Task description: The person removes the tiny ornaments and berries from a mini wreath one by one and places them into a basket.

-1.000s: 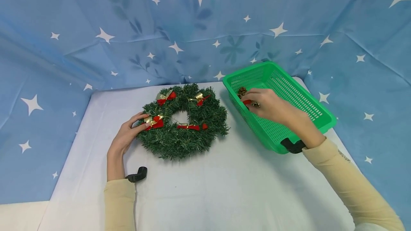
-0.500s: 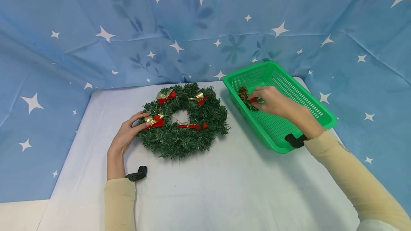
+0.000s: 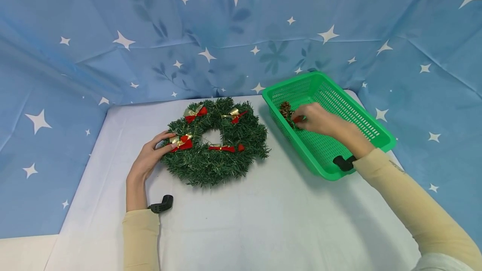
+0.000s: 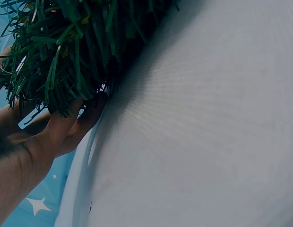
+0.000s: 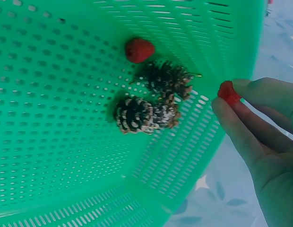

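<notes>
A green wreath (image 3: 211, 168) with several red and gold bows lies on the white table. My left hand (image 3: 148, 158) grips its left edge, thumb on top beside a red and gold bow (image 3: 181, 142). In the left wrist view, fingers (image 4: 64, 130) reach under the wreath's fringe. My right hand (image 3: 320, 119) is over the green basket (image 3: 318, 149). Between thumb and fingertips it pinches a small red berry (image 5: 228, 93), plain in the right wrist view. Several pine cones (image 5: 133, 115) and another red berry (image 5: 139, 50) lie inside the basket.
The basket stands at the table's back right, its slotted rim (image 3: 388, 141) higher than the tabletop. A blue curtain (image 3: 226, 53) with white stars hangs behind and at both sides. White cloth (image 3: 241, 225) covers the table in front of the wreath.
My right hand has shifted slightly right within the basket, away from the pine cones, with the red berry still pinched. The left hand and wreath stay put.
</notes>
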Action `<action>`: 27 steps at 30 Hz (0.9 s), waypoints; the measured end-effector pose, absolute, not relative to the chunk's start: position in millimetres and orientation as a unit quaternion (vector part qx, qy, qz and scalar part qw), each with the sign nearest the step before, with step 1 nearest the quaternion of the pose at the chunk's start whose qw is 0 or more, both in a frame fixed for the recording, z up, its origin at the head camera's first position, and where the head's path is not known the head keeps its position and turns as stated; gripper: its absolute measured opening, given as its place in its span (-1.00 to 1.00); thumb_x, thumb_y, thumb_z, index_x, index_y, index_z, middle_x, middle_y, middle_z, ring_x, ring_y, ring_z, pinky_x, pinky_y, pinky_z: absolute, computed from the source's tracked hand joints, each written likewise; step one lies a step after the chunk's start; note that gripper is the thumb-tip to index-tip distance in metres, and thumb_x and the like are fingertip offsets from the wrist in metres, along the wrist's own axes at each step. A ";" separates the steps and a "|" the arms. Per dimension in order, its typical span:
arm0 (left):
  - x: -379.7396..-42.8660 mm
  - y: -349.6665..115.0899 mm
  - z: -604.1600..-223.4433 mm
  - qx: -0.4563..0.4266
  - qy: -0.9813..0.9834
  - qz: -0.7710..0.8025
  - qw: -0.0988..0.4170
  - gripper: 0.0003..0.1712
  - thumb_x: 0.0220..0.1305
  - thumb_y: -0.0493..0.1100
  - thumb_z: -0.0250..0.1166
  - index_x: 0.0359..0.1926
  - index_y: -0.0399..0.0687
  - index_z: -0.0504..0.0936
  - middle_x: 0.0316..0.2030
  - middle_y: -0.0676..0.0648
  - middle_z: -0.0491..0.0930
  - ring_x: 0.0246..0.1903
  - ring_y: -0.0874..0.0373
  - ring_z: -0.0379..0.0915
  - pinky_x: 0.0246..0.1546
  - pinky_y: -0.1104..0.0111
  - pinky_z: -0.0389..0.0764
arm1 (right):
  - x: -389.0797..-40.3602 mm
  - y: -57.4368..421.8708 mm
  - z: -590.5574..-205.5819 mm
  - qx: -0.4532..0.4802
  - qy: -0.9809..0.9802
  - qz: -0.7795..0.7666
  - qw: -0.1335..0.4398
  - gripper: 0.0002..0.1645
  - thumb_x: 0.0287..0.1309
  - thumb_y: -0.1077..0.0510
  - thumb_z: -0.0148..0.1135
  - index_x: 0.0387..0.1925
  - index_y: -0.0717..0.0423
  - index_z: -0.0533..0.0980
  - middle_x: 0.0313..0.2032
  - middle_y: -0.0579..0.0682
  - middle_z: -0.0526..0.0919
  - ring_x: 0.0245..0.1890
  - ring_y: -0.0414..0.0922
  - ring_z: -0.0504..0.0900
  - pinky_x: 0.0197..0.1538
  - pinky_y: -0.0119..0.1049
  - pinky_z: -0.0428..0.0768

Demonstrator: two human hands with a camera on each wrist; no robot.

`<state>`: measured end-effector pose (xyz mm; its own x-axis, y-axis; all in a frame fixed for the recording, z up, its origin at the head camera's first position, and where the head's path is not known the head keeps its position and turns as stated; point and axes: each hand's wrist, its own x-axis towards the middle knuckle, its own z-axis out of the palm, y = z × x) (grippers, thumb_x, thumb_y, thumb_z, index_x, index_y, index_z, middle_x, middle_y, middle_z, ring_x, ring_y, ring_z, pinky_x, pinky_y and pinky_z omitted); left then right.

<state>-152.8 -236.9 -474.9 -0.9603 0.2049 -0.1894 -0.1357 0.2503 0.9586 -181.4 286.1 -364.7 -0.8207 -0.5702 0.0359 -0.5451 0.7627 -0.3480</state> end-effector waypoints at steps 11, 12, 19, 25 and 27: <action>-152.8 -236.3 -474.1 0.022 0.777 0.614 0.139 -0.27 0.46 0.06 0.32 0.49 -0.14 0.37 0.66 -0.06 -0.17 0.63 -0.19 -0.43 0.54 -0.23 -0.01 | -189.5 289.5 -379.2 -0.288 0.939 -0.177 0.065 -0.76 0.15 0.48 0.35 -0.11 0.41 0.70 -0.20 0.26 0.77 -0.29 0.06 0.74 -0.26 -0.09 0.72; -152.8 -236.2 -474.1 0.022 0.777 0.614 0.139 -0.27 0.46 0.06 0.32 0.49 -0.15 0.37 0.66 -0.06 -0.17 0.64 -0.18 -0.43 0.54 -0.22 -0.01 | -190.1 289.8 -380.4 -0.288 0.938 -0.178 0.068 -0.76 0.14 0.48 0.35 -0.12 0.41 0.70 -0.21 0.26 0.77 -0.29 0.06 0.74 -0.25 -0.09 0.73; -151.9 -237.6 -475.1 0.019 0.774 0.617 0.141 -0.29 0.46 0.06 0.32 0.48 -0.13 0.38 0.66 -0.05 -0.18 0.63 -0.23 -0.45 0.54 -0.25 -0.03 | -194.0 289.6 -388.3 -0.268 0.938 -0.186 0.117 -0.79 0.20 0.48 0.32 -0.14 0.34 0.71 -0.21 0.22 0.78 -0.21 0.09 0.75 -0.14 -0.07 0.75; -151.6 -237.1 -475.1 0.017 0.774 0.618 0.140 -0.26 0.43 0.08 0.35 0.49 -0.13 0.38 0.66 -0.04 -0.18 0.62 -0.29 -0.45 0.52 -0.31 -0.05 | -195.9 290.4 -393.4 -0.269 0.937 -0.178 0.135 -0.81 0.18 0.49 0.32 -0.17 0.35 0.72 -0.24 0.21 0.78 -0.22 0.09 0.76 -0.14 -0.08 0.76; -152.0 -236.8 -474.5 0.019 0.775 0.617 0.139 -0.25 0.43 0.08 0.35 0.49 -0.12 0.38 0.67 -0.03 -0.18 0.62 -0.29 -0.45 0.51 -0.31 -0.06 | -196.1 291.2 -394.9 -0.266 0.938 -0.172 0.140 -0.81 0.18 0.49 0.32 -0.18 0.34 0.72 -0.25 0.21 0.78 -0.23 0.09 0.76 -0.15 -0.09 0.76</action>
